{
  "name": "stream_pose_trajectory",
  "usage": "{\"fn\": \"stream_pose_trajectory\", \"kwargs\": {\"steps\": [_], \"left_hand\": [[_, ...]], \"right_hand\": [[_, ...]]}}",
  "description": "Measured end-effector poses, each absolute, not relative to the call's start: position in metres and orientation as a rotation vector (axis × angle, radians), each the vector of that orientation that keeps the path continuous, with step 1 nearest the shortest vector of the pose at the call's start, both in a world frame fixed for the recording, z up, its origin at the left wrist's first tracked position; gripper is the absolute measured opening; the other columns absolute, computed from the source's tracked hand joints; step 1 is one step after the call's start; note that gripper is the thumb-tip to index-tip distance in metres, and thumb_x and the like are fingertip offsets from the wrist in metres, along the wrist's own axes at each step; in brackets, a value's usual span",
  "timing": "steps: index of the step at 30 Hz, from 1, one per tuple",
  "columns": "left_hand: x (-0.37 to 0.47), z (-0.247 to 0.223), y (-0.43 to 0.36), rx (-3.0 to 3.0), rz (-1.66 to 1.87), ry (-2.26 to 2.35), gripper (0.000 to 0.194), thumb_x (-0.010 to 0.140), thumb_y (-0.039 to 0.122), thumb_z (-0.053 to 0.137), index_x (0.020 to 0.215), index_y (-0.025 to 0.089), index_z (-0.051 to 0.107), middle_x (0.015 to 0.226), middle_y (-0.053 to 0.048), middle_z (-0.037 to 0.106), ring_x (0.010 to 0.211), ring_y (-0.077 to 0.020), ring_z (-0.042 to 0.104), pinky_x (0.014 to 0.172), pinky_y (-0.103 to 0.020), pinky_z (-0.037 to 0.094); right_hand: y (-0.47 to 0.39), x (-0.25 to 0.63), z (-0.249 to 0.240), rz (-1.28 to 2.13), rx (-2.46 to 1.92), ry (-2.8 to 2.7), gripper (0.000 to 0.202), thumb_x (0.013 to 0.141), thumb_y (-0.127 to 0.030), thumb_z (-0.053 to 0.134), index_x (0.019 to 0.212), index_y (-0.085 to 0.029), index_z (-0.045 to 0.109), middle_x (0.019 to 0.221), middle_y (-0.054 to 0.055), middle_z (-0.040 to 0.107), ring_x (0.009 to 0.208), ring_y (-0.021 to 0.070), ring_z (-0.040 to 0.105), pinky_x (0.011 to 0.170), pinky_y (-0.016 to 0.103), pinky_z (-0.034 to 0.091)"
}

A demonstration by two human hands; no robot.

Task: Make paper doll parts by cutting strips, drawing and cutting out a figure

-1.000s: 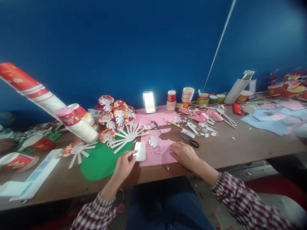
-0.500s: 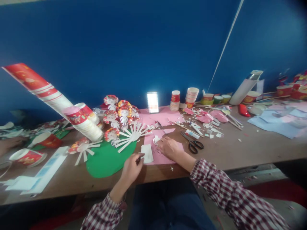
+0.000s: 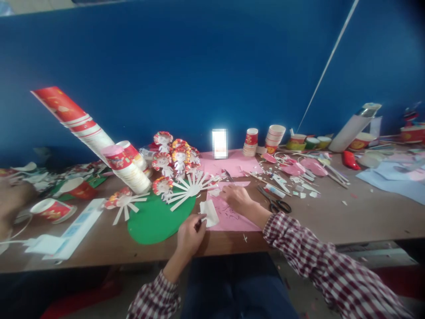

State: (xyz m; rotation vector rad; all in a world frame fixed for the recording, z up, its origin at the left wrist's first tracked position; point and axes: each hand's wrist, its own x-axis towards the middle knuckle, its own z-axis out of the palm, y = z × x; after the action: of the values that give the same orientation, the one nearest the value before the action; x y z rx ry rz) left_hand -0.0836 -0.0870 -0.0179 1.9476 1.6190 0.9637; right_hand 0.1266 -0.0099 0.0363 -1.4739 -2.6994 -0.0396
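My left hand (image 3: 191, 235) is closed, thumb and finger pinching the lower left edge of a small white paper piece (image 3: 211, 215). That piece lies over the left side of a pink paper sheet (image 3: 229, 219). Above it, my right hand (image 3: 238, 199) rests low over the pink sheet, fingers bent together at a crumpled white paper scrap (image 3: 215, 192). Its fingertips are partly hidden by the hand. Dark marks or bits show on the pink sheet below the right wrist. Black scissors (image 3: 275, 201) lie just right of that hand.
A green paper shape (image 3: 159, 226) and a fan of white paper strips (image 3: 191, 190) lie to the left. Paper dolls (image 3: 181, 159), leaning stacked cups (image 3: 128, 170) and a power strip (image 3: 78, 230) stand beyond. Scraps and sticks clutter the right. Another person's hand (image 3: 13, 201) is at far left.
The whole view has shifted, so things appear further right. The white paper piece has tilted slightly under my left hand. My right fingers look more bent. The other person's hand has come further in.
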Motion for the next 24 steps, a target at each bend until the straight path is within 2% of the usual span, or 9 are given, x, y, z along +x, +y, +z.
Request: {"fn": "stream_pose_trajectory", "kwargs": {"steps": [3,6,8,11,13,20,22,24], "left_hand": [[-0.084,-0.02,-0.087,1.965,0.954,1.627,0.024,0.084,0.029,0.055,0.099,0.019,0.07,0.096,-0.008,0.071,0.076,-0.0194,0.064,0.073,-0.031,0.049],[-0.084,-0.023,-0.087,1.989,0.949,1.625,0.024,0.084,0.027,0.054,0.1,0.019,0.07,0.093,-0.007,0.071,0.072,-0.0175,0.063,0.07,-0.029,0.049],[-0.083,-0.023,-0.086,2.0,0.948,1.625,0.023,0.085,0.026,0.054,0.1,0.018,0.069,0.087,-0.006,0.069,0.068,-0.0161,0.061,0.066,-0.028,0.048],[-0.082,-0.023,-0.086,2.026,0.945,1.635,0.023,0.085,0.024,0.053,0.099,0.018,0.07,0.08,-0.004,0.067,0.065,-0.0149,0.059,0.063,-0.026,0.046],[-0.082,-0.022,-0.087,2.037,0.963,1.636,0.022,0.084,0.023,0.053,0.099,0.019,0.07,0.079,-0.003,0.066,0.065,-0.0145,0.06,0.063,-0.026,0.046],[-0.082,-0.023,-0.087,2.01,1.043,1.611,0.021,0.084,0.023,0.055,0.097,0.018,0.071,0.081,-0.003,0.068,0.064,-0.0136,0.061,0.063,-0.025,0.048],[-0.082,-0.023,-0.087,2.013,1.046,1.609,0.02,0.084,0.023,0.055,0.097,0.019,0.071,0.083,-0.004,0.069,0.066,-0.0138,0.061,0.064,-0.025,0.049],[-0.082,-0.023,-0.086,2.01,1.046,1.61,0.02,0.084,0.022,0.055,0.095,0.019,0.071,0.084,-0.004,0.07,0.066,-0.0141,0.062,0.065,-0.026,0.05]], "right_hand": [[-0.005,0.117,0.037,-0.055,-1.443,-2.697,0.032,0.09,-0.003,0.043,0.099,-0.016,0.07,0.106,0.014,0.068,0.1,0.0273,0.061,0.079,0.036,0.049],[-0.003,0.119,0.046,-0.06,-1.431,-2.669,0.03,0.091,-0.004,0.042,0.096,-0.015,0.07,0.1,0.013,0.069,0.094,0.024,0.063,0.074,0.031,0.048],[0.0,0.126,0.054,-0.062,-1.438,-2.632,0.029,0.094,-0.01,0.042,0.095,-0.016,0.07,0.097,0.01,0.07,0.091,0.0218,0.063,0.071,0.028,0.046],[0.011,0.136,0.069,-0.071,-1.464,-2.555,0.03,0.099,-0.023,0.04,0.104,-0.02,0.069,0.103,0.008,0.069,0.097,0.0187,0.062,0.078,0.026,0.044],[0.025,0.138,0.076,-0.084,-1.509,-2.504,0.03,0.099,-0.024,0.039,0.107,-0.019,0.068,0.105,0.009,0.068,0.099,0.018,0.061,0.08,0.025,0.043],[0.081,0.103,0.075,-0.082,-1.656,-2.531,0.024,0.097,-0.021,0.046,0.103,-0.013,0.067,0.104,0.014,0.067,0.094,0.0222,0.065,0.074,0.03,0.05],[0.093,0.086,0.07,-0.074,-1.641,-2.575,0.023,0.096,-0.027,0.053,0.112,-0.014,0.063,0.113,0.012,0.064,0.099,0.0215,0.063,0.082,0.035,0.053],[0.102,0.07,0.065,-0.072,-1.633,-2.61,0.033,0.094,-0.033,0.057,0.122,-0.016,0.057,0.122,0.01,0.059,0.102,0.0215,0.062,0.086,0.042,0.054]]}}
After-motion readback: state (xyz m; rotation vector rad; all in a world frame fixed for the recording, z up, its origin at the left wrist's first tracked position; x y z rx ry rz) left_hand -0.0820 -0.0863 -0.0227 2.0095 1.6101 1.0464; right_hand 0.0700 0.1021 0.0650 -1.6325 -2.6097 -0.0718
